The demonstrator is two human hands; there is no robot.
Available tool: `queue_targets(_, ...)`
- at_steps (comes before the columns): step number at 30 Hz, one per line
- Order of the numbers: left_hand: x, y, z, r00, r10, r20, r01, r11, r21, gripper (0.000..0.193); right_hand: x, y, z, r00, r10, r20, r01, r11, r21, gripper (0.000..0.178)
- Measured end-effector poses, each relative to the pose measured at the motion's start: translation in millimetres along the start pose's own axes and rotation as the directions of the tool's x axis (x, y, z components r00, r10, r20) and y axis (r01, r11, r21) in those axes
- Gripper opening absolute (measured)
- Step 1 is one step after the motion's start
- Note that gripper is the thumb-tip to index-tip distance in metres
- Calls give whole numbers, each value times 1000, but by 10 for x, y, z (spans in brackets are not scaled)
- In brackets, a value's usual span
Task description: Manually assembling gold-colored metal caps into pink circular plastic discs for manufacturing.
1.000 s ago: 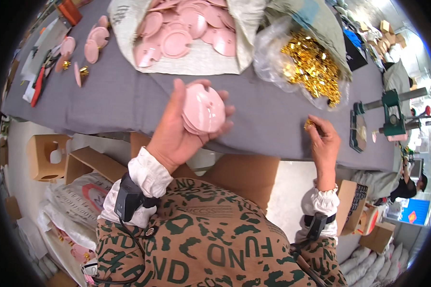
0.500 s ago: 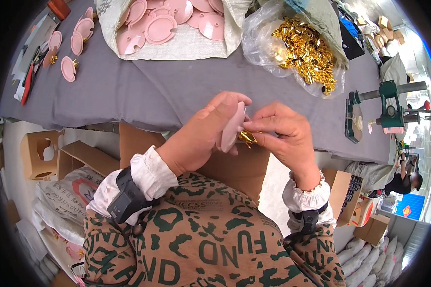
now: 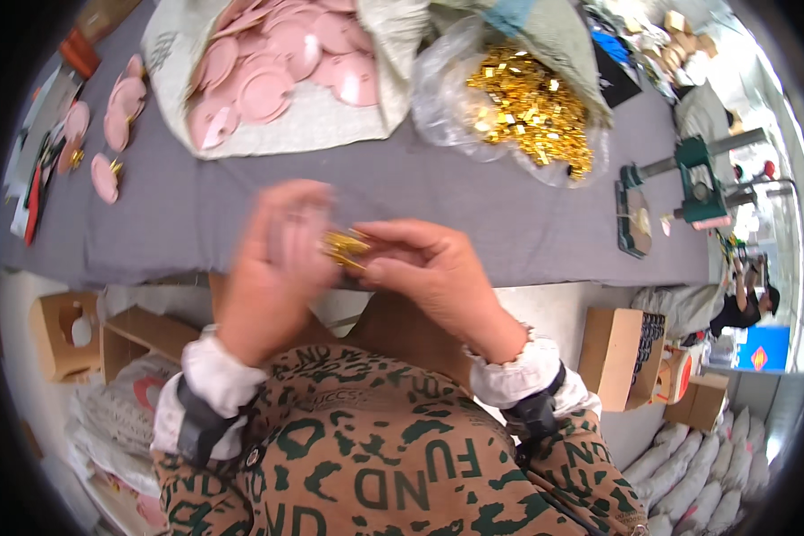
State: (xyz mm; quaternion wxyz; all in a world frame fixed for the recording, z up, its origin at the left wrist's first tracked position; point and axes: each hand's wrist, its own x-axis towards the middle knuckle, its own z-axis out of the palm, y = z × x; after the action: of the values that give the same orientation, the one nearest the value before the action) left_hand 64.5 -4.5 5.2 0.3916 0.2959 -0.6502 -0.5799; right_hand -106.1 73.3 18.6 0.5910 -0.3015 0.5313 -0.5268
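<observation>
Above my lap, at the table's front edge, my left hand (image 3: pixel 277 255) is closed round a pink plastic disc (image 3: pixel 306 234); motion smears both. A shiny gold metal piece (image 3: pixel 341 249) sticks out from the disc's side, between my two hands. My right hand (image 3: pixel 429 266) has its thumb and fingers curled about the gold piece's outer end. Whether the gold piece is fixed to the disc, I cannot make out. Another pink disc with a gold piece on it (image 3: pixel 105 178) lies on the table to the left.
A white woven sack (image 3: pixel 277 138) holds many pink discs at the back. Beside it, a clear plastic bag (image 3: pixel 442 103) is full of gold pieces (image 3: pixel 540 107). A green hand press (image 3: pixel 701 183) stands at the right. Red-handled pliers (image 3: pixel 34 207) lie far left. Cardboard boxes (image 3: pixel 609 357) flank me below.
Both hands have moved left with the disc and gold piece. The left hand has turned and is now blurred. The whole view has shifted a little.
</observation>
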Motion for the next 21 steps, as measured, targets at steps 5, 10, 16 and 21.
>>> queue_targets(5, 623, -77, -1768, 848, -13, -530, 36, 999, 32, 47, 23, -110, -611, 920, -304, -246, 185, 892, -413, 25)
queue_targets(10, 1224, -53, -2983, 773, 108, -626, 119, 944, 309, 43, 285, -283, -1817, 567, -717, -406, -87, 438, -895, 28)
queue_targets(16, 1654, -403, -4091, 778, -122, -616, 166, 986, 14, 34, 606, -204, -2037, 624, -723, -295, -95, 305, -948, 32)
queue_targets(21, 1961, -746, -4161, 647, -96, -756, 67, 995, -69, 30, 534, -209, -2046, 569, -759, -317, -158, 277, -948, 28)
